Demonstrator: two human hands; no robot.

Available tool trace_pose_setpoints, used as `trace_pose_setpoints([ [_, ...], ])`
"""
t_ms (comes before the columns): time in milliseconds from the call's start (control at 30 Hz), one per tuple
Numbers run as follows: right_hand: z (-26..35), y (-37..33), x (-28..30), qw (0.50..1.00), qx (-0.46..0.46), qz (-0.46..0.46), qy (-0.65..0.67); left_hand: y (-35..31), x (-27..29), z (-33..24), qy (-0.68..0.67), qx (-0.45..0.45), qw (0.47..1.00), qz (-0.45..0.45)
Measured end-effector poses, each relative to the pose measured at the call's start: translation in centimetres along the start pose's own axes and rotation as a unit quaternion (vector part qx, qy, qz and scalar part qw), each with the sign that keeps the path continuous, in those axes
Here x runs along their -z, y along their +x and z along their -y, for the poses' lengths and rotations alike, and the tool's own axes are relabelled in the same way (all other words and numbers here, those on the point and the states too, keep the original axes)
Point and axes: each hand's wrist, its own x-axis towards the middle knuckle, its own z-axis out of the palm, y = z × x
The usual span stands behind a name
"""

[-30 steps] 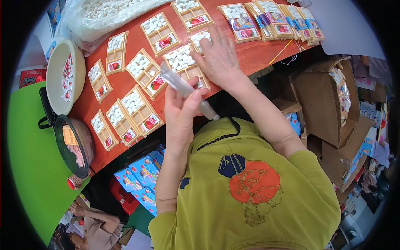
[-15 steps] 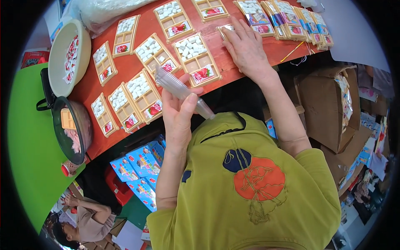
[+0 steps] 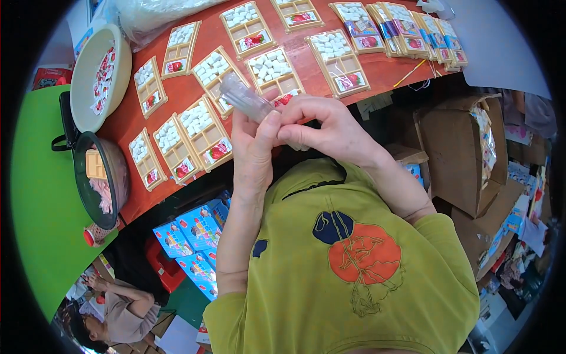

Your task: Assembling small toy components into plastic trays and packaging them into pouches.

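Observation:
My left hand (image 3: pixel 254 141) grips a stack of clear plastic pieces (image 3: pixel 242 97) over the table's near edge. My right hand (image 3: pixel 324 127) meets it there, its thumb and fingers closed at the lower end of the stack; its fingertips are partly hidden. Behind my hands lies a beige compartment tray (image 3: pixel 274 68) with white cubes and a strawberry-printed packet. To its right, another tray (image 3: pixel 337 62) holds white cubes, a strawberry packet and a thin white piece across its lower compartments. Several similar trays (image 3: pixel 197 127) stand in rows at left.
Banded tray packs (image 3: pixel 407 29) line the far right of the red table (image 3: pixel 377 74). A cream basin (image 3: pixel 121 76) of small packets and a dark bowl (image 3: pixel 82 194) sit at left. Below are blue boxes (image 3: pixel 194 230), an open carton (image 3: pixel 454 159) and another person (image 3: pixel 127 312).
My right hand has left the right-hand tray, which now shows a thin white piece in it, and has come over to the plastic stack in my left hand.

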Motion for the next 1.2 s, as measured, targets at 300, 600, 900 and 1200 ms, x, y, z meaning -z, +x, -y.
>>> trace_pose_setpoints([
  [300,-1.4,0.8,1.2,0.977,-0.086,0.087,0.173,-0.4,0.8,-1.0,-0.014,0.016,0.994,0.111],
  [600,-0.5,0.6,-0.3,0.979,-0.118,0.108,0.127,-0.8,2.2,-0.4,-0.062,0.025,0.986,0.15],
  [900,-1.2,0.8,0.6,0.988,-0.017,-0.144,0.056,-0.7,3.4,-0.8,-0.04,0.024,0.998,0.03],
  [1200,-4.1,4.3,1.7,0.96,0.034,-0.265,-0.08,0.8,1.7,-1.3,-0.042,0.025,0.998,-0.037],
])
